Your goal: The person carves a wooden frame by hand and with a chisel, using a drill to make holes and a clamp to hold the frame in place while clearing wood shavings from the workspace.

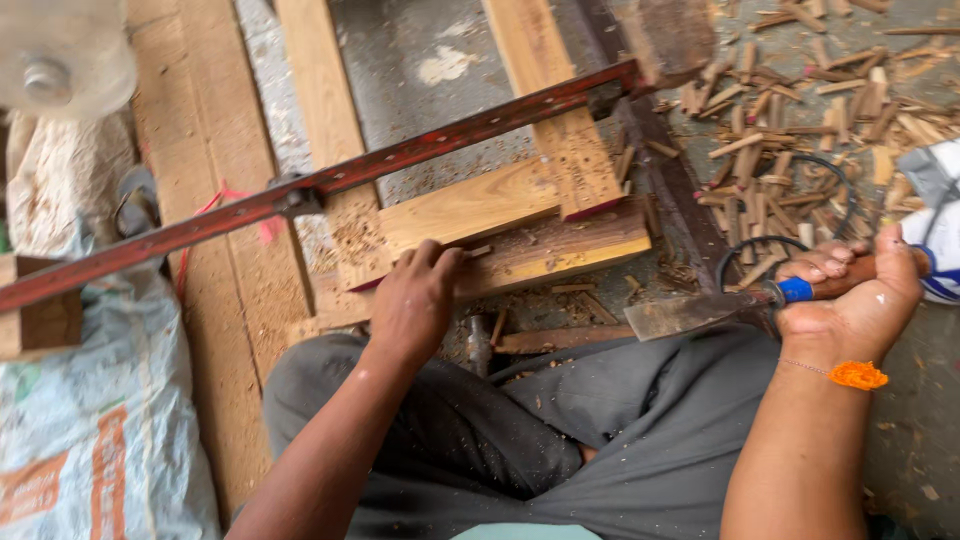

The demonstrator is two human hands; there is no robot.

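Grey-trousered lap [560, 440] lowest; left hand [415, 300] pinches a small wooden peg [478, 252] at the frame joint [520, 235] (clamp bar [330, 180] holds it tight), right hand [850, 300] fisted round chisel [700, 312], blade held clear.

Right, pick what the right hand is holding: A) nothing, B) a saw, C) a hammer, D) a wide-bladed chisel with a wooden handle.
D: the right hand is closed round the wooden handle of a wide-bladed chisel, its flat metal blade pointing toward the left hand, which rests on the wooden frame.
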